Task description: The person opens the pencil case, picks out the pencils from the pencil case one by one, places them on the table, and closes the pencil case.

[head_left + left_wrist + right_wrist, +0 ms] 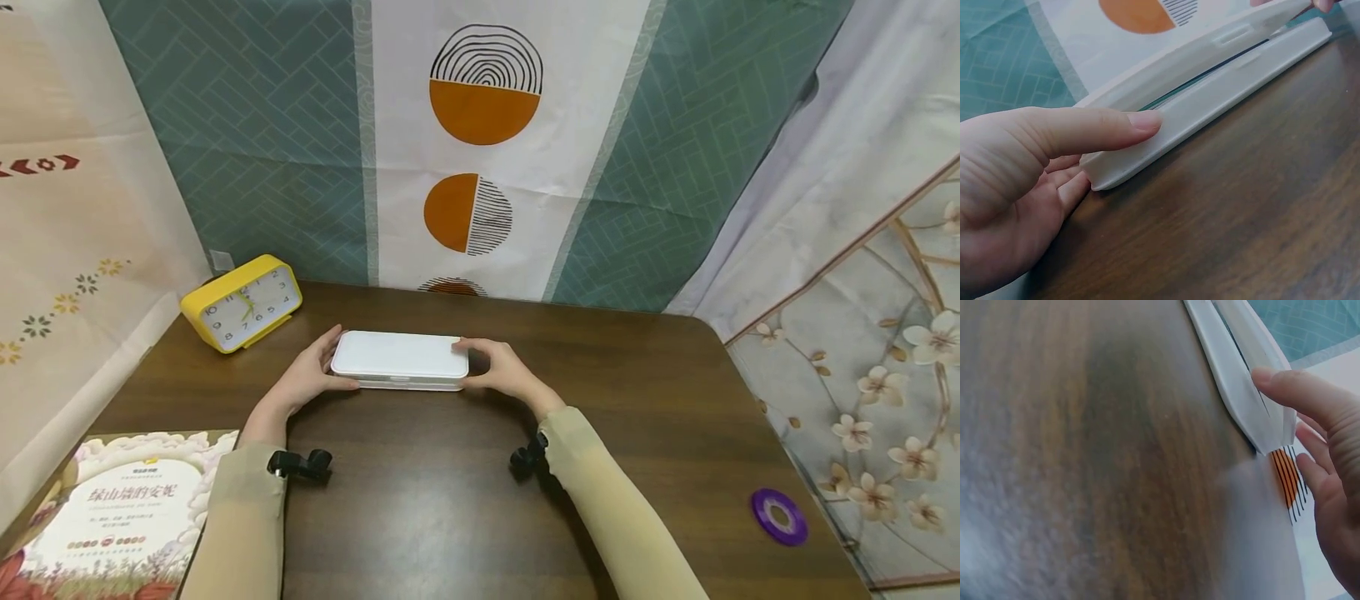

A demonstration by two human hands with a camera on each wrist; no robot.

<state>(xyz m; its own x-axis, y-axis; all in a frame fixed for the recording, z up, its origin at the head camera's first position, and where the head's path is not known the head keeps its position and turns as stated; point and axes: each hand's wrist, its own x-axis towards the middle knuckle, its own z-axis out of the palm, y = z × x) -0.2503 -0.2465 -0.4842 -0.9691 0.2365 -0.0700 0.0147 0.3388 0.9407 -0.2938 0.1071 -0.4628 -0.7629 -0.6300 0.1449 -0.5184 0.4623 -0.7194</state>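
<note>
A white pencil case, long and with rounded corners, lies on the brown table. Its lid is raised a little off the base, and a narrow dark gap shows along the front. At the left end my left hand grips the case, thumb pressed on the front of the base and fingers behind. My right hand holds the right end. In the right wrist view its thumb lies by the seam at the lid's edge, with the other fingers behind the case. What is inside stays hidden.
A yellow alarm clock stands at the back left. An illustrated book lies by my left forearm, and a purple ring-shaped roll is near the right edge. Patterned cloth hangs behind the table.
</note>
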